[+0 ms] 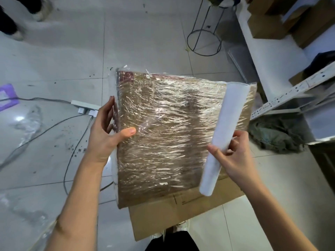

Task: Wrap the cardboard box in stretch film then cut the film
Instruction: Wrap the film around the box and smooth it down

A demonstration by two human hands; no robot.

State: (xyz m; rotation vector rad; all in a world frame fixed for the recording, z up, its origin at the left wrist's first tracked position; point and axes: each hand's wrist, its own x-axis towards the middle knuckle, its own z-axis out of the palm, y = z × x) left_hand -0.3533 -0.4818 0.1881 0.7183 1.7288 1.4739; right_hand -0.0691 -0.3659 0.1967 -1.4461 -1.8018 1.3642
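A flat cardboard box (163, 142) covered in wrinkled, shiny stretch film is held in the air in front of me. My left hand (103, 134) grips its left edge, thumb on the top face and fingers along the side. My right hand (233, 156) holds the white roll of stretch film (223, 134), which lies slanted against the right side of the box. Film runs from the roll onto the box.
Another flat piece of cardboard (181, 214) lies on the tiled floor under the box. A power strip (85, 105) with cables is on the left, loose film scraps (29, 122) lie further left. A white shelf (282, 73) with boxes stands on the right, a wire stand (204, 38) behind.
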